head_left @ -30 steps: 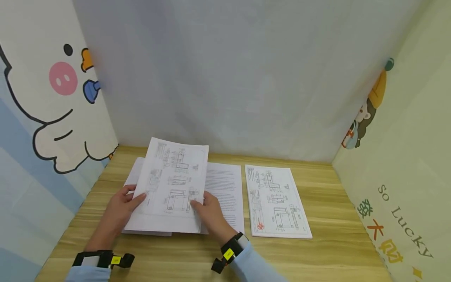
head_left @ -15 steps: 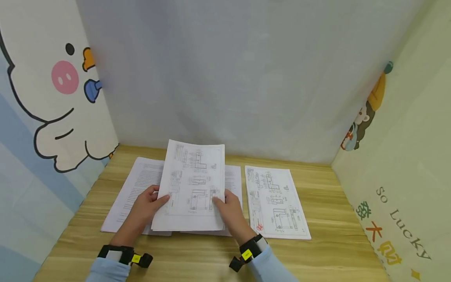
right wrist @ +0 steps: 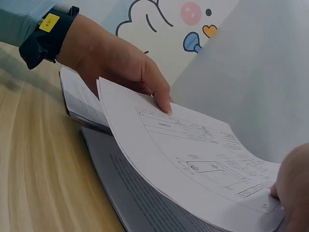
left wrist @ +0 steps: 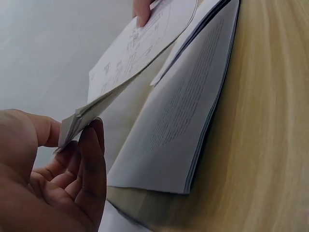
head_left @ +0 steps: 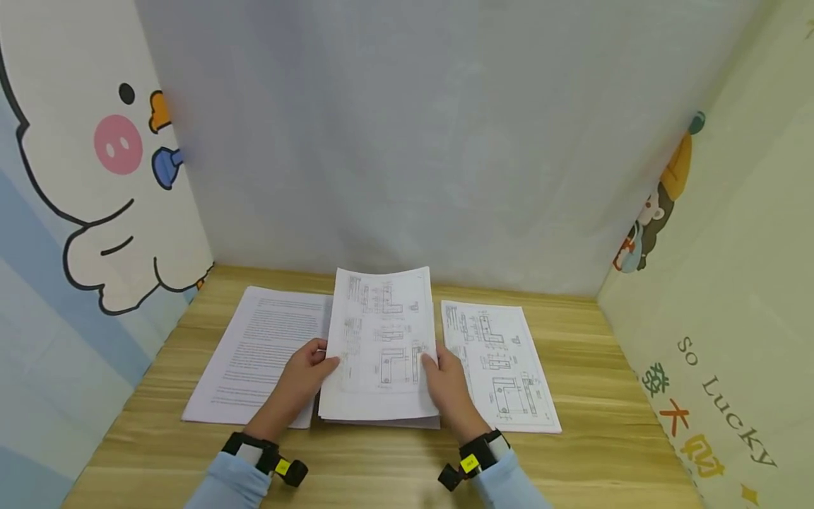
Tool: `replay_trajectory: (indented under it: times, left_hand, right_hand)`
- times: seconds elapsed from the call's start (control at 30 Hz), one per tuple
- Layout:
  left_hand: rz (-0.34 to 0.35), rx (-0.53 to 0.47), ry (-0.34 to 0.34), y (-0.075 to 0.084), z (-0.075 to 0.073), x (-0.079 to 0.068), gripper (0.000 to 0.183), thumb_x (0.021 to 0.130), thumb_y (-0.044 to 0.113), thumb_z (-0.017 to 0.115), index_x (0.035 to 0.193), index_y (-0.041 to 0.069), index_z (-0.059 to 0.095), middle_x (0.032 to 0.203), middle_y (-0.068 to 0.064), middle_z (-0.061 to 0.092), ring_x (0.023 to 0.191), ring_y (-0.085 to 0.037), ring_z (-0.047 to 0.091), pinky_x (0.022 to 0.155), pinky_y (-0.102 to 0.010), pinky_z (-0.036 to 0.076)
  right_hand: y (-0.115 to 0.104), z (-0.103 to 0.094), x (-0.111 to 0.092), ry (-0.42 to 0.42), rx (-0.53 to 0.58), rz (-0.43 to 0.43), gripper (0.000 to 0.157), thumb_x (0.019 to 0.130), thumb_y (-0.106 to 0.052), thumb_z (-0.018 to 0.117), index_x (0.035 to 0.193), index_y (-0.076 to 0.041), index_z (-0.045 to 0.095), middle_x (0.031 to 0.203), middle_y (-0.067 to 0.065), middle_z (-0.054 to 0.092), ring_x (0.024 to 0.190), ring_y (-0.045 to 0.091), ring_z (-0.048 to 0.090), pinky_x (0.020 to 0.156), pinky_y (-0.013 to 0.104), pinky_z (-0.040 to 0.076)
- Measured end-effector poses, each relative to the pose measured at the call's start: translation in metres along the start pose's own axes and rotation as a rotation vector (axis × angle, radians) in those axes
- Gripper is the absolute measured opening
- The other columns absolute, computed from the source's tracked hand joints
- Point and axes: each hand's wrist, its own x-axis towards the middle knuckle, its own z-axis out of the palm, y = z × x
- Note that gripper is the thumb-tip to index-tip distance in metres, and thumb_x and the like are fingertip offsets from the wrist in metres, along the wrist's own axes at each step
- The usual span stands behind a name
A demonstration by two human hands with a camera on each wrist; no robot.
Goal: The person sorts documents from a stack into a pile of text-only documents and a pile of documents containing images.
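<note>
A thin stack of papers printed with technical drawings (head_left: 375, 339) is held up between both hands, slightly bowed. My left hand (head_left: 300, 378) pinches its left edge, thumb on top and fingers beneath, as the left wrist view shows. On the opposite edge my right hand (head_left: 450, 385) grips it with the thumb over the top sheet. Below it lies a stack of text pages (left wrist: 181, 96), mostly covered in the head view. To the left rests another stack of text pages (head_left: 261, 353), close to the left forearm.
Right of the held papers lies a stack of drawing sheets (head_left: 509, 375), its left edge near the right hand. The wooden table (head_left: 610, 410) meets a grey cloth wall (head_left: 407, 141) at the back. Printed cartoon panels stand at both sides.
Both hands have carried the drawing papers to the right, from over the left text stack to over the middle one. The left text stack is now mostly uncovered.
</note>
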Motion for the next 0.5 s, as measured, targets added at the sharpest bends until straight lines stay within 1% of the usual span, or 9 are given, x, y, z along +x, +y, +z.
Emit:
replay_trajectory:
  times: [0.13, 0.2, 0.3, 0.43, 0.5]
  left_hand:
    - [0.037, 0.015, 0.006, 0.001, 0.013, 0.0, 0.027, 0.101, 0.016, 0.063, 0.124, 0.002, 0.061, 0.112, -0.015, 0.072, 0.088, -0.02, 0.067, 0.073, -0.031, 0.053]
    - [0.05, 0.02, 0.008, 0.002, 0.019, 0.002, 0.027, 0.101, 0.015, 0.064, 0.123, 0.001, 0.061, 0.11, -0.015, 0.073, 0.087, -0.02, 0.067, 0.072, -0.031, 0.054]
    - [0.052, 0.021, -0.004, 0.004, 0.03, 0.005, 0.028, 0.1, 0.014, 0.064, 0.125, 0.001, 0.061, 0.111, -0.015, 0.072, 0.088, -0.02, 0.068, 0.072, -0.031, 0.054]
    - [0.038, 0.029, -0.021, 0.007, 0.043, 0.01, 0.03, 0.1, 0.017, 0.065, 0.127, 0.004, 0.061, 0.112, -0.013, 0.071, 0.091, -0.02, 0.067, 0.075, -0.032, 0.054]
    - [0.052, 0.031, -0.025, 0.007, 0.049, 0.012, 0.029, 0.1, 0.017, 0.065, 0.127, 0.004, 0.062, 0.111, -0.013, 0.071, 0.091, -0.021, 0.067, 0.076, -0.033, 0.055]
  right_hand:
    - [0.006, -0.011, 0.001, 0.037, -0.037, -0.018, 0.034, 0.109, -0.024, 0.051, 0.134, -0.005, 0.064, 0.1, 0.007, 0.071, 0.081, 0.018, 0.066, 0.066, 0.032, 0.053]
    - [0.009, -0.017, 0.003, 0.059, -0.048, -0.033, 0.033, 0.108, -0.023, 0.053, 0.134, -0.004, 0.064, 0.102, 0.008, 0.072, 0.081, 0.017, 0.066, 0.066, 0.032, 0.053]
    - [0.014, -0.026, 0.004, 0.095, -0.049, -0.048, 0.032, 0.107, -0.021, 0.057, 0.131, -0.002, 0.065, 0.105, 0.01, 0.073, 0.08, 0.017, 0.068, 0.065, 0.031, 0.055]
    - [0.018, -0.037, 0.006, 0.147, -0.047, -0.049, 0.029, 0.104, -0.02, 0.062, 0.126, -0.001, 0.067, 0.104, 0.012, 0.072, 0.078, 0.019, 0.067, 0.061, 0.03, 0.054]
    - [0.02, -0.043, 0.006, 0.167, -0.061, -0.048, 0.028, 0.103, -0.02, 0.064, 0.124, -0.002, 0.068, 0.102, 0.012, 0.072, 0.076, 0.019, 0.066, 0.06, 0.029, 0.053]
